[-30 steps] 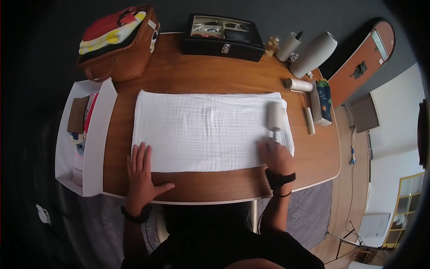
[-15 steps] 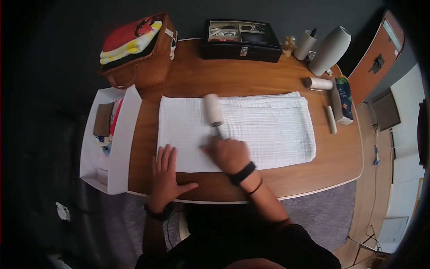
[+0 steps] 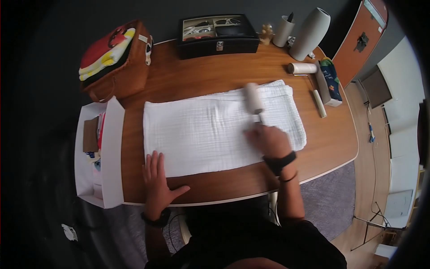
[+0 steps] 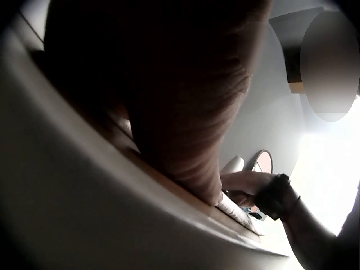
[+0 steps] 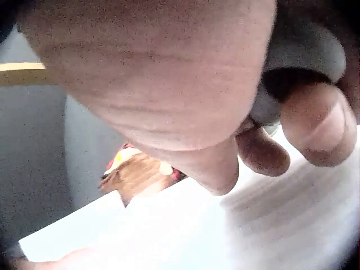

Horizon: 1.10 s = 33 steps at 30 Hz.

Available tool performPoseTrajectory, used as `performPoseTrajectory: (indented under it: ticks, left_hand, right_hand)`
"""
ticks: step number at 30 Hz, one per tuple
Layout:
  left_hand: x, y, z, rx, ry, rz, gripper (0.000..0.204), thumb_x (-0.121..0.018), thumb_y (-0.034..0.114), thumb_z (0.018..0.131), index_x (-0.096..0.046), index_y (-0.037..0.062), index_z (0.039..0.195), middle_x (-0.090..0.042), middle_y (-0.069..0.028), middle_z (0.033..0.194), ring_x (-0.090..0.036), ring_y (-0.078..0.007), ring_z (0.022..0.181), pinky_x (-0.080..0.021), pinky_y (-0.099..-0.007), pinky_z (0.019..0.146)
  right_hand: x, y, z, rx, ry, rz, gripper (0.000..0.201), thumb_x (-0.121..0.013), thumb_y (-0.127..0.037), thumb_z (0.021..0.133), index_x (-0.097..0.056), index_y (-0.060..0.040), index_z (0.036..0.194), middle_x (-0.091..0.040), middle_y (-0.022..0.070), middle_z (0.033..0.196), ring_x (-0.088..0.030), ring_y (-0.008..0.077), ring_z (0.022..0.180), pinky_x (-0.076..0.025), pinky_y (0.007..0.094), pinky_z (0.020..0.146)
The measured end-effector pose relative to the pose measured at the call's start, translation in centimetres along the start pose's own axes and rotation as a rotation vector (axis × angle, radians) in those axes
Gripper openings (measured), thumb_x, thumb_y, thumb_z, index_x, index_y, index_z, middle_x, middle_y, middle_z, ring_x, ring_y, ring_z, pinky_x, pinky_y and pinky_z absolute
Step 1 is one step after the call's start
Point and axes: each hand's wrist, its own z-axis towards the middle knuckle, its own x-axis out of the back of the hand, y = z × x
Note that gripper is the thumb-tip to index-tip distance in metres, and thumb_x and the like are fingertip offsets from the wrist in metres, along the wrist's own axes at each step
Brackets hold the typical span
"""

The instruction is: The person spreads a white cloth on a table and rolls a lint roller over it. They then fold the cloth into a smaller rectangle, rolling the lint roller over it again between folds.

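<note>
A folded white cloth (image 3: 197,134) lies flat on the wooden table. My right hand (image 3: 271,141) grips the handle of a white roller (image 3: 254,98), blurred, over the right half of the cloth. In the right wrist view the fingers (image 5: 318,124) curl round a grey handle (image 5: 304,50), with the cloth (image 5: 298,208) below. My left hand (image 3: 157,184) lies flat, fingers straight and thumb spread, fingertips at the cloth's lower left corner. The left wrist view shows the left hand (image 4: 180,101) dark and close, with the right hand (image 4: 244,185) beyond it.
A white box (image 3: 114,157) with folded items stands left, below a brown basket (image 3: 130,74) of clothes. At the back are a black glasses case (image 3: 219,47), a cup (image 3: 283,33) and a grey vase (image 3: 310,36). Another roller (image 3: 303,68) and a small box (image 3: 330,92) lie right.
From half a second ago, the right hand and roller have moved from the cloth's left part back towards its right. The left hand keeps its place by the corner. The head view has shifted.
</note>
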Motion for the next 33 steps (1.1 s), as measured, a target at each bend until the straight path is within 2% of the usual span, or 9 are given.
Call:
performPoseTrajectory:
  ticks: [3,8,10,15,19,22,25,28,33]
  left_hand:
    - [-0.2,0.2,-0.5,0.019,-0.013,0.012,0.136,-0.089,0.072,0.072,-0.028,-0.0017,0.168,-0.026,-0.0275,0.175,-0.020,-0.0495,0.164,-0.018,-0.0715,0.128]
    - [0.0,0.3,0.0,0.020,-0.034,0.033,0.136,-0.088,0.072,0.072,-0.027,-0.0015,0.169,-0.025,-0.0260,0.177,-0.018,-0.0481,0.165,-0.017,-0.0702,0.129]
    - [0.2,0.5,-0.2,0.024,-0.029,0.069,0.138,-0.090,0.072,0.071,-0.025,0.0000,0.170,-0.024,-0.0255,0.177,-0.016,-0.0488,0.165,-0.017,-0.0675,0.130]
    - [0.1,0.7,0.0,0.007,-0.035,0.049,0.134,-0.088,0.072,0.074,-0.027,-0.0011,0.169,-0.026,-0.0265,0.176,-0.019,-0.0493,0.164,-0.018,-0.0682,0.129]
    - [0.0,0.7,0.0,0.004,-0.030,0.024,0.134,-0.087,0.072,0.075,-0.026,-0.0009,0.170,-0.028,-0.0280,0.175,-0.019,-0.0521,0.163,-0.020,-0.0678,0.128]
    - [-0.3,0.5,0.0,-0.027,-0.013,0.038,0.134,-0.086,0.074,0.075,-0.026,-0.0008,0.170,-0.028,-0.0286,0.174,-0.021,-0.0533,0.162,-0.021,-0.0680,0.128]
    - [-0.5,0.2,0.1,-0.044,0.001,0.039,0.134,-0.084,0.076,0.076,-0.026,-0.0006,0.170,-0.029,-0.0285,0.174,-0.023,-0.0535,0.161,-0.022,-0.0681,0.128]
    - [-0.6,0.3,0.0,-0.055,0.013,0.078,0.136,-0.083,0.077,0.075,-0.026,-0.0004,0.170,-0.029,-0.0287,0.173,-0.024,-0.0538,0.161,-0.024,-0.0683,0.127]
    - [-0.5,0.3,0.2,-0.034,-0.004,0.070,0.137,-0.084,0.077,0.074,-0.026,-0.0004,0.170,-0.029,-0.0279,0.174,-0.023,-0.0530,0.162,-0.024,-0.0682,0.127]
  right_hand:
    - [1.6,8.0,-1.8,-0.206,0.057,-0.092,0.036,-0.072,-0.044,0.099,-0.070,-0.0104,0.088,-0.072,0.0212,0.072,-0.074,0.0430,0.070,-0.058,0.0571,0.063]
    - [1.2,7.0,-5.0,-0.362,0.057,-0.106,0.027,-0.066,-0.036,0.103,-0.066,-0.0101,0.096,-0.072,0.0244,0.074,-0.072,0.0468,0.071,-0.055,0.0603,0.062]
    - [0.6,4.4,-5.8,-0.269,0.158,-0.099,0.023,-0.065,-0.034,0.104,-0.065,-0.0119,0.097,-0.070,0.0219,0.069,-0.070,0.0462,0.062,-0.054,0.0573,0.056]
    - [-2.0,-3.5,-7.9,-0.008,0.122,-0.011,0.012,-0.066,-0.020,0.099,-0.067,-0.0142,0.110,-0.065,0.0139,0.061,-0.067,0.0370,0.053,-0.052,0.0505,0.050]
    - [-3.1,-8.6,-10.8,0.251,-0.097,0.065,0.027,-0.059,-0.017,0.100,-0.069,-0.0159,0.125,-0.067,0.0088,0.072,-0.068,0.0256,0.058,-0.051,0.0425,0.050]
    - [-3.0,-10.1,-12.0,0.369,-0.189,0.273,0.024,-0.064,-0.025,0.101,-0.076,-0.0183,0.120,-0.066,0.0076,0.069,-0.069,0.0245,0.058,-0.052,0.0413,0.050]
    - [-1.7,-8.5,-11.6,0.315,-0.295,0.320,0.022,-0.069,-0.032,0.101,-0.077,-0.0184,0.117,-0.068,0.0104,0.068,-0.070,0.0263,0.059,-0.053,0.0431,0.050]
    - [-0.8,-4.1,-11.6,0.123,-0.118,0.269,0.014,-0.069,-0.032,0.103,-0.072,-0.0190,0.104,-0.070,0.0103,0.068,-0.073,0.0312,0.061,-0.055,0.0473,0.054]
    - [3.3,4.6,-11.8,-0.246,-0.004,0.040,0.021,-0.071,-0.034,0.102,-0.066,-0.0143,0.102,-0.070,0.0164,0.072,-0.071,0.0418,0.067,-0.054,0.0538,0.058]
